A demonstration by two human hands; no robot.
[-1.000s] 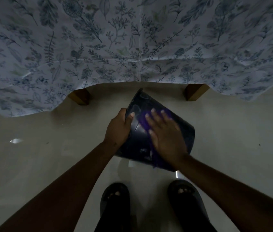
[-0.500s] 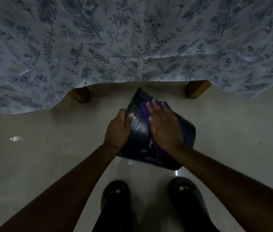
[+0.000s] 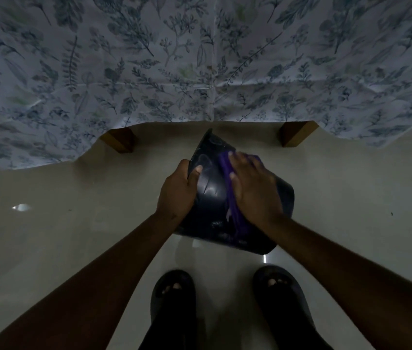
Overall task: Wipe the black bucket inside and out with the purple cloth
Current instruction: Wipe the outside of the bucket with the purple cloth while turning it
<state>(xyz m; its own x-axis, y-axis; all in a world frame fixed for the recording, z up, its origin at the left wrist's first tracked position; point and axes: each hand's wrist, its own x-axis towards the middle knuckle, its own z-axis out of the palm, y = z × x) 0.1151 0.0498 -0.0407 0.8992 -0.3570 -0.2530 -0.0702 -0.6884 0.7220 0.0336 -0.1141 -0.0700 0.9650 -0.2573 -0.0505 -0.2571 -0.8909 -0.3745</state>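
Note:
The black bucket (image 3: 210, 198) is held tilted above the floor, its outer wall facing me and its rim pointing away toward the table. My left hand (image 3: 178, 193) grips its left edge, thumb on the wall. My right hand (image 3: 252, 190) lies flat on the purple cloth (image 3: 232, 210), pressing it against the bucket's outer wall. Most of the cloth is hidden under the palm; a strip hangs down toward the bucket's near end. The inside of the bucket is out of sight.
A table draped in a leaf-print cloth (image 3: 199, 66) fills the far side, with two wooden legs (image 3: 121, 142) (image 3: 295, 133) showing below it. My feet in dark sandals (image 3: 174, 294) (image 3: 278, 289) stand on the pale glossy floor (image 3: 61, 236).
My right hand has slid the purple cloth up the bucket's wall, away from me toward the rim. The left hand has kept its grip on the left edge.

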